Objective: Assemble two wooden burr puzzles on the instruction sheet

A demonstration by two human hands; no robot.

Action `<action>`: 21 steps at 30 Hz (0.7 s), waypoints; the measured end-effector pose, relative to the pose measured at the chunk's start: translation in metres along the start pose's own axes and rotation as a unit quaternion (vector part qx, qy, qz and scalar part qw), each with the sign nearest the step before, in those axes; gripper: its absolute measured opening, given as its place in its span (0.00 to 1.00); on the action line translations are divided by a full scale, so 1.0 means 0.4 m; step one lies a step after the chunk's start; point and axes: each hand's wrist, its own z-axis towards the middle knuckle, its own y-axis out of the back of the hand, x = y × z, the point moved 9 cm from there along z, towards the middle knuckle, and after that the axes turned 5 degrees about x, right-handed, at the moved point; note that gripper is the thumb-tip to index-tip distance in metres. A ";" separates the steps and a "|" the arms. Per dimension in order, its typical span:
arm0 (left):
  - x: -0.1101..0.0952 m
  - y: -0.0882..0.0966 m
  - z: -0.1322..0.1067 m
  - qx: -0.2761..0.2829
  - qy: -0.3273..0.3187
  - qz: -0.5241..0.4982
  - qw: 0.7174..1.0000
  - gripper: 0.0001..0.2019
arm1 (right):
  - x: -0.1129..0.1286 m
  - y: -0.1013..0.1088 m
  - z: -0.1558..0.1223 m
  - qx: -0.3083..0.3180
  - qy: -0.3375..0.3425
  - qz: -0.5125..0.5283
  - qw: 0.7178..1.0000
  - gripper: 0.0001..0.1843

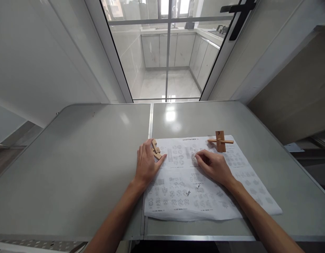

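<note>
Several small wooden puzzle pieces (156, 151) lie together at the upper left edge of a printed paper sheet (175, 172). My left hand (146, 163) is curled around their left side, fingers beyond them and thumb stretched out on the near side. Over the middle of the sheet, my right hand (215, 167) rests on its side with thumb and forefinger pinched together. What the pinch holds, if anything, is too small to make out. A wooden assembly (220, 141), a flat marked block crossed by a round stick, stands on the sheet's upper right part.
The sheet lies on a grey table (99, 168) with a metal seam (151, 121) across it. Past the far edge is a glass door (166, 52) with a black handle (238, 17), and a kitchen shows through it. Shelves (310, 151) stand to the right.
</note>
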 end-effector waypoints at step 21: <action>0.048 0.022 -0.005 0.054 -0.028 -0.077 0.995 0.36 | 0.000 -0.001 0.002 0.005 -0.002 0.003 1.000 0.11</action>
